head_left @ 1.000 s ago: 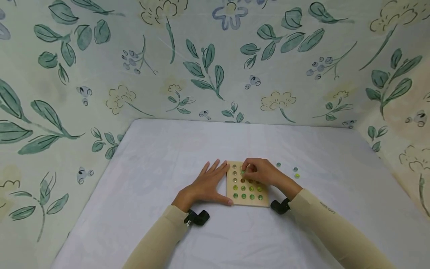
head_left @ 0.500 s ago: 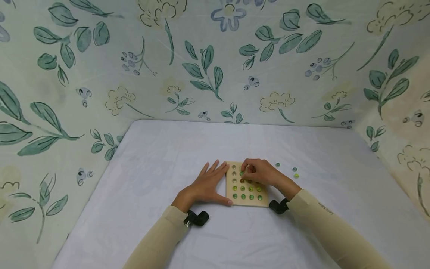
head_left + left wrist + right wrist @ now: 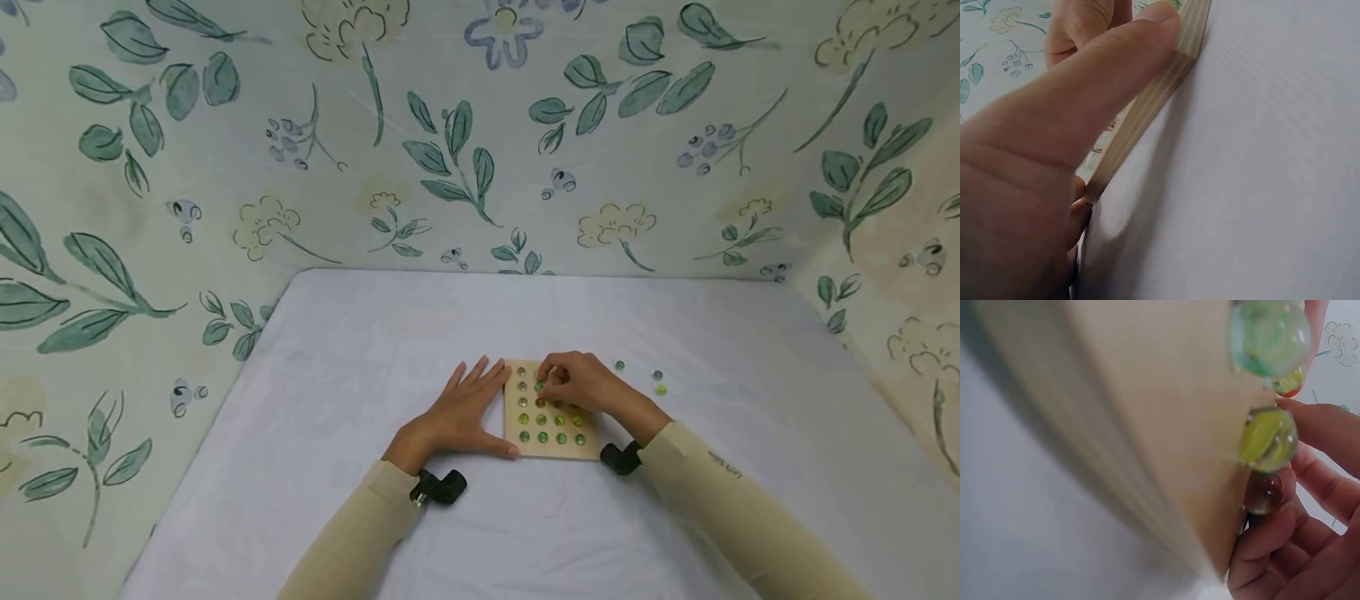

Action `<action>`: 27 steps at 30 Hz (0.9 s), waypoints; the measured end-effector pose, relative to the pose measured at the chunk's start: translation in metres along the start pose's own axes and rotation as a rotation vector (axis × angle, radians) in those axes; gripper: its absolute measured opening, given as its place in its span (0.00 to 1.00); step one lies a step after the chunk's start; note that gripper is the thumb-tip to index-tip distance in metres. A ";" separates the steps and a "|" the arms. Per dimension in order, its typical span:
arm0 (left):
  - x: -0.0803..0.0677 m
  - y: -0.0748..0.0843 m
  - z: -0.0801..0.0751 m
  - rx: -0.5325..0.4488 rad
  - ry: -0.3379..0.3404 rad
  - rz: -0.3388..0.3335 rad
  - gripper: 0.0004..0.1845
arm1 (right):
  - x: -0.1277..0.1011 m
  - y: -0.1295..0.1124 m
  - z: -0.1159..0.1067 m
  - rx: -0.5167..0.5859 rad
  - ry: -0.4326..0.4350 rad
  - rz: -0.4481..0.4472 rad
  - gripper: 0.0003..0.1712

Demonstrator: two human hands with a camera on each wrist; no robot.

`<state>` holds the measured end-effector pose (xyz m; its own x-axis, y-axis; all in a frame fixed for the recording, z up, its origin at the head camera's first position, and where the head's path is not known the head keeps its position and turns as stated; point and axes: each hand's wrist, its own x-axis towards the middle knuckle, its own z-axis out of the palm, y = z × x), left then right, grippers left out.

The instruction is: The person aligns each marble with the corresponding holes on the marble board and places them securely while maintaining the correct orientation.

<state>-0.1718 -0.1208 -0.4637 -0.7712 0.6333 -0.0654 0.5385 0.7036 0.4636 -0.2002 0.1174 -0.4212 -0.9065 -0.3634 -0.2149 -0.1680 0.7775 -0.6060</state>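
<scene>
Your left hand [image 3: 459, 413] lies flat with spread fingers against the wooden marble board [image 3: 551, 412] on the table [image 3: 337, 375] (probably to steady it), while your right hand [image 3: 581, 385] pinches a green marble [image 3: 539, 386] above it.

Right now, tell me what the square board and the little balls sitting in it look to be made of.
The board looks like pale unfinished plywood: the left wrist view shows thin stacked layers along its edge, matte and unvarnished. The balls look like glass marbles: glossy and translucent, with green and yellow swirls inside and bright highlights. Clear plastic cannot be ruled out by looks alone.
</scene>
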 end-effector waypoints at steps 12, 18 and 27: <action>0.001 0.000 0.002 -0.020 -0.003 -0.014 0.67 | 0.000 0.000 -0.006 0.006 -0.035 0.014 0.08; 0.001 0.004 -0.001 0.003 -0.025 -0.030 0.67 | -0.006 0.007 -0.017 0.013 -0.034 -0.037 0.12; 0.003 0.002 0.002 0.007 -0.018 -0.031 0.67 | -0.016 0.019 -0.031 0.038 0.004 -0.031 0.10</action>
<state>-0.1721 -0.1168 -0.4648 -0.7813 0.6167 -0.0961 0.5167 0.7255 0.4547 -0.2011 0.1534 -0.4056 -0.9029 -0.3844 -0.1924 -0.1811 0.7461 -0.6408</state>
